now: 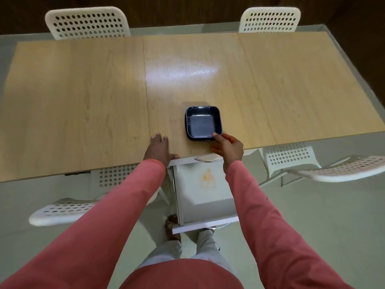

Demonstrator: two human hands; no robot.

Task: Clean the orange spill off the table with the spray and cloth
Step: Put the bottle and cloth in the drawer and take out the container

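Observation:
An orange spill (207,177) stains a low white surface (208,203) that pokes out from under the near edge of the wooden table (83,97). On the wooden table near that edge sit dark blue square dishes (203,123), one stacked in another. My right hand (228,147) pinches the near right corner of the dishes, thumb on the rim. My left hand (159,150) rests flat on the tabletop, fingers spread, left of the dishes. No spray bottle or cloth is in view.
White perforated chairs stand around the table: two at the far side (87,22) (270,19), one at the near left (62,209), one at the near right (341,168). My bare feet (171,226) stand by the white surface on the pale floor.

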